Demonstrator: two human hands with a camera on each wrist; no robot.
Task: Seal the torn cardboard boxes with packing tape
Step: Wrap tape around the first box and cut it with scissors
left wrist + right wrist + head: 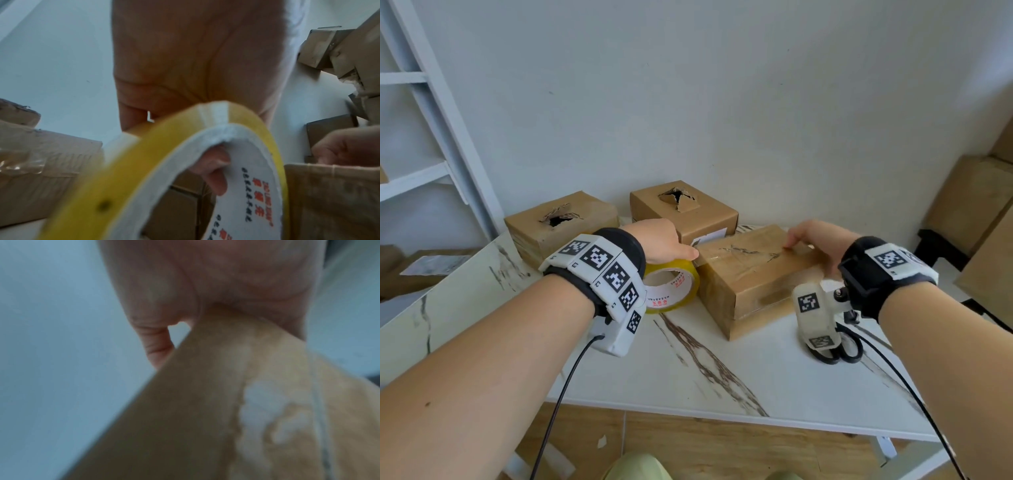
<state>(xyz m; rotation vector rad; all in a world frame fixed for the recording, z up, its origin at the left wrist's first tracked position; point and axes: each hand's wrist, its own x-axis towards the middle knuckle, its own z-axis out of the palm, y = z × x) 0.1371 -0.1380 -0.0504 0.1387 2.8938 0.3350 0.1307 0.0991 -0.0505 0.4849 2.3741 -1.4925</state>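
Observation:
A flat cardboard box [753, 277] lies mid-table, clear tape laid over the tear in its top. My left hand [671, 245] grips a yellow tape roll [671, 287] against the box's left end. In the left wrist view its fingers [213, 170] hook through the roll's white core [236, 138]. My right hand [815, 240] rests arched over the box's far right end, fingertips pressing the tape down. The right wrist view is blurred, showing only palm [226, 280] over box edge [205, 418]. Two more boxes stand behind, each with a torn hole in its top: one at the left [561, 222], one in the middle [681, 205].
Black-handled scissors [842, 353] lie on the white marble-pattern table [722, 383] under my right wrist. A white ladder frame [431, 137] stands at the left, larger cardboard boxes [976, 198] at the right. The table's front edge is near me.

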